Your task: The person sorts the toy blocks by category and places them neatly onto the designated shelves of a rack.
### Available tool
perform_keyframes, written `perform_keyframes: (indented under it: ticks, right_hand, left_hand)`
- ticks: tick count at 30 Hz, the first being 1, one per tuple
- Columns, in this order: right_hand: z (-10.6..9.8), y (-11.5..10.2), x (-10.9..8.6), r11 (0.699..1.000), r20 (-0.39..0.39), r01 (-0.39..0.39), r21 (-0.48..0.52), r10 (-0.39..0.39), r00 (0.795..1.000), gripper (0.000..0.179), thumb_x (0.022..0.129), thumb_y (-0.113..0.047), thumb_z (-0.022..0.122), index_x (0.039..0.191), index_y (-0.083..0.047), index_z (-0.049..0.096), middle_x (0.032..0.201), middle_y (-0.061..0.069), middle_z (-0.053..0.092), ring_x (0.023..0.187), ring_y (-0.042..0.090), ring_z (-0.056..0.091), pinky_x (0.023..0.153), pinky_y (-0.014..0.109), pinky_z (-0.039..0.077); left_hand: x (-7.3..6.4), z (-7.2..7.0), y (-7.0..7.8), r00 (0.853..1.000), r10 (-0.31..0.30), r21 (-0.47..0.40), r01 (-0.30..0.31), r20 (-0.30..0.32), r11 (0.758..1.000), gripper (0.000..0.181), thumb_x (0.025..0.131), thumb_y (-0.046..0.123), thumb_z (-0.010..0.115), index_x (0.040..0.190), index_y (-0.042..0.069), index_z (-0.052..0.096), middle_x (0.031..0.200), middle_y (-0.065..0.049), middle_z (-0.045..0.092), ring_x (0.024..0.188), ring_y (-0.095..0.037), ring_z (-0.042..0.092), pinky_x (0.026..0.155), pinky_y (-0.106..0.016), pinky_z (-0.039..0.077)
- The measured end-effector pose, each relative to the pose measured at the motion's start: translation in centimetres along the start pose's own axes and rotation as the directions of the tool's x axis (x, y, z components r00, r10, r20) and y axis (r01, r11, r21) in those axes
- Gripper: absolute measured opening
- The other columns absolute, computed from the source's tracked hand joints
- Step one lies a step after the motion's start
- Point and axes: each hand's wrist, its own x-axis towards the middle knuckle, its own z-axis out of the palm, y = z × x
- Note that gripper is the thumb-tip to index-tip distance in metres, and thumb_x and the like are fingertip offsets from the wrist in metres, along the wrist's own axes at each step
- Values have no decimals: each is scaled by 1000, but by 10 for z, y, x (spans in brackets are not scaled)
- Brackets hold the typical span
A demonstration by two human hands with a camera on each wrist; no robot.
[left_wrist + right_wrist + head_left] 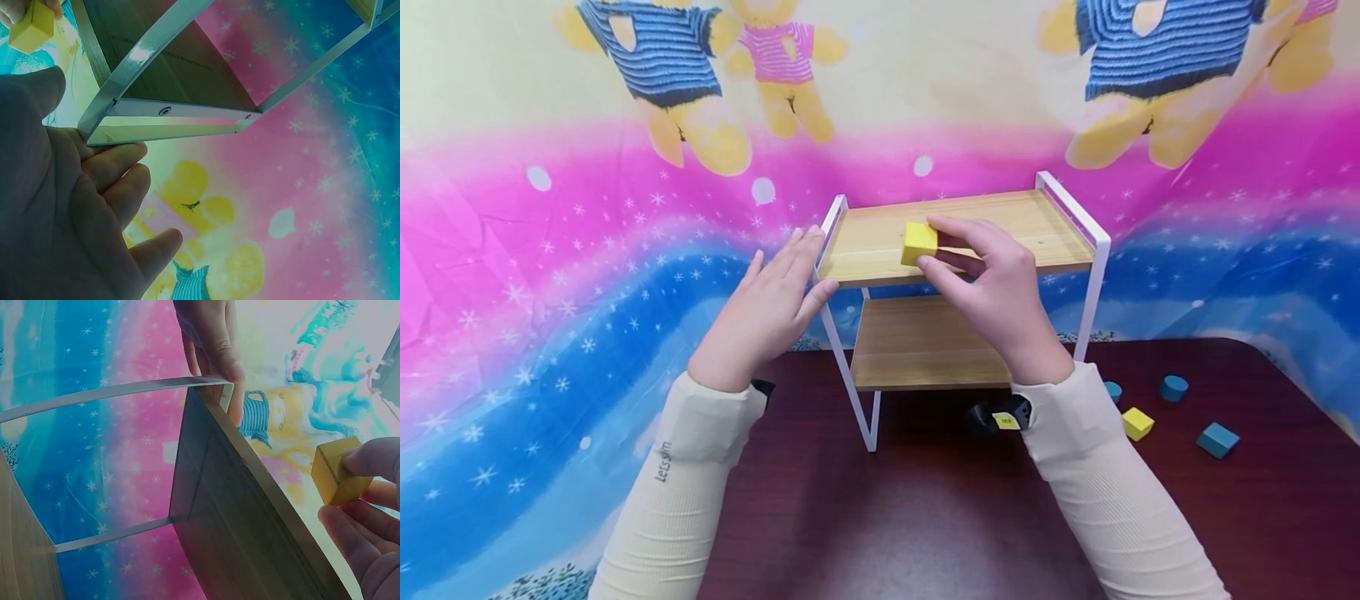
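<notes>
A two-tier shelf rack (955,237) with wooden boards and a white metal frame stands on the dark table. Between thumb and fingers, my right hand (992,271) pinches a yellow block (919,243) over the top board; the right wrist view shows this block (340,470) raised above the board's edge. My left hand (769,304) lies with straight fingers along the rack's left white frame, near its upper corner. From the left wrist, the fingers (125,164) appear right at the white frame bar (169,134), thumb held apart.
On the table to the right lie a second yellow block (1138,423), a blue block (1217,440) and a blue cylinder (1173,387). Another blue piece (1112,391) is partly behind my right sleeve. A printed cloth (587,292) with bears hangs behind the rack.
</notes>
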Motion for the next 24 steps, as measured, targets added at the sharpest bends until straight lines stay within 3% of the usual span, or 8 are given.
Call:
perform_keyframes:
  ticks: [5, 16, 24]
  right_hand:
    - [7, -2, 4, 1000, 26, -9, 8, 9, 1000, 43, 89, -7, 78, 131, -3, 67, 125, 10, 67, 115, 17, 67, 92, 26, 55]
    - [22, -4, 13, 996, 12, 48, 74, -49, 999, 43, 86, 1, 78, 128, 4, 67, 121, 15, 68, 109, 22, 69, 89, 28, 57]
    - [31, -9, 18, 999, 38, 49, 19, -50, 998, 42, 88, -3, 78, 128, 3, 67, 121, 15, 69, 107, 21, 70, 88, 29, 58]
  left_hand:
    - [-1, 0, -2, 1000, 3, -10, -2, 4, 1000, 73, 106, 48, 43, 165, 18, 11, 170, -4, 14, 157, -23, 8, 124, -56, 2]
    - [0, -1, -1, 1000, -4, -7, 4, 23, 1000, 71, 107, 47, 40, 165, 18, 11, 170, -5, 14, 156, -24, 10, 124, -55, 3]
    - [0, -1, -2, 1000, -2, -20, 2, 26, 1000, 71, 107, 48, 40, 165, 19, 10, 170, -4, 13, 156, -23, 9, 124, -55, 3]
